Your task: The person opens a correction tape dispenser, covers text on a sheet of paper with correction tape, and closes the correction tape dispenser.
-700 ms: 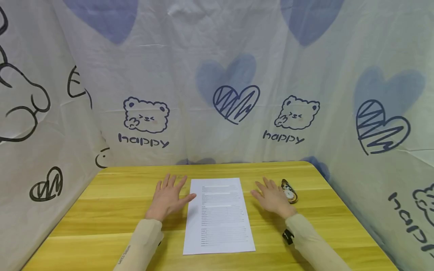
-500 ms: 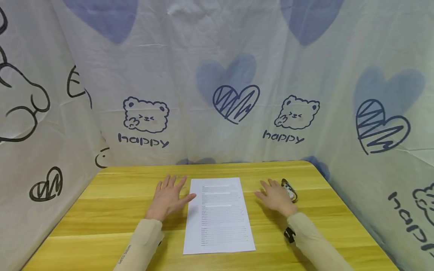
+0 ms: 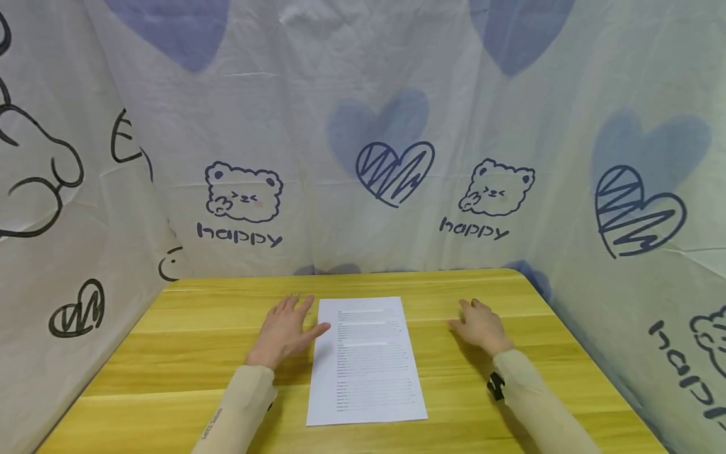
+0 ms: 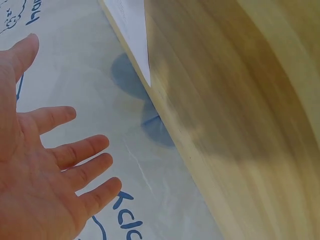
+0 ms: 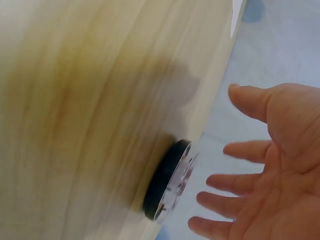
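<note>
My left hand [image 3: 283,333] hovers beside the left edge of a printed sheet of paper [image 3: 365,362], its thumb overlapping that edge in the head view. In the left wrist view the fingers [image 4: 82,150] are spread and relaxed, with nothing in the palm. Over to the right, my right hand [image 3: 483,325] is above a small teardrop-shaped correction tape [image 5: 167,182], which it hides in the head view. The right wrist view shows the correction tape's dark edge and clear side on the table, close to loosely extended fingers [image 5: 235,185] that hold nothing.
The yellow wood-grain table [image 3: 170,359] has its far edge against a pale curtain [image 3: 317,221] printed with hearts and bears. More curtain closes in both sides. A black device [image 3: 495,386] sits at the right wrist, below a beige sleeve [image 3: 539,403].
My right hand has moved to the right, covering the correction tape that showed beside it earlier. The left hand has shifted very slightly; the paper stays where it was.
</note>
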Tool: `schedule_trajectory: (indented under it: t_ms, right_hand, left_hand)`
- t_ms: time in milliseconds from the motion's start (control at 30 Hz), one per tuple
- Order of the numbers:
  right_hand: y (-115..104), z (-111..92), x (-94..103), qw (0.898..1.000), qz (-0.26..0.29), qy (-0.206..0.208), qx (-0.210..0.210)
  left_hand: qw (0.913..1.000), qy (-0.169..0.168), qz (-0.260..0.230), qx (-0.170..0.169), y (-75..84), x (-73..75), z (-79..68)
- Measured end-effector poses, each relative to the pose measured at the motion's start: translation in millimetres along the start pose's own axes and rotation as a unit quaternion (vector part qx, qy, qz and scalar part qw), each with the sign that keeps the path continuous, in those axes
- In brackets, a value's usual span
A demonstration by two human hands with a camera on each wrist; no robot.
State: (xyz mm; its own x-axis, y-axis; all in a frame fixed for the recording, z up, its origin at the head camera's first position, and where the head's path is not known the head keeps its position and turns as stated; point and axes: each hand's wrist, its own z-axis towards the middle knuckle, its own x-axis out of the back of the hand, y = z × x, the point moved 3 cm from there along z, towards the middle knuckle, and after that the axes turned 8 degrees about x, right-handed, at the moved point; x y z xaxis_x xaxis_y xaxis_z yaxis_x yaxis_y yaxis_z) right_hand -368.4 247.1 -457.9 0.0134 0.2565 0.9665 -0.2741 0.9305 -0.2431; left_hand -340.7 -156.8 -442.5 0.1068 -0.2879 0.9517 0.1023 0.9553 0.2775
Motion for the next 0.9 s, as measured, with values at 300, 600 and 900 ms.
schedule_trajectory:
  t_ms: [300,600,900]
  right_hand:
    - [14.4,-4.2,-0.2,0.998,0.017,-0.027,-0.045]
    - [21.6,-5.4,-0.6,0.997,0.006,-0.039,-0.072]
    - [24.5,-3.5,-2.8,0.996,-0.001,-0.024,-0.081]
  left_hand:
    - [1.0000,0.006,-0.004,0.001,1.3,-2.2,2.8]
    - [1.0000,0.008,-0.002,0.002,3.5,-2.3,6.2]
    - [1.0000,0.006,0.001,0.000,5.6,-1.7,4.8]
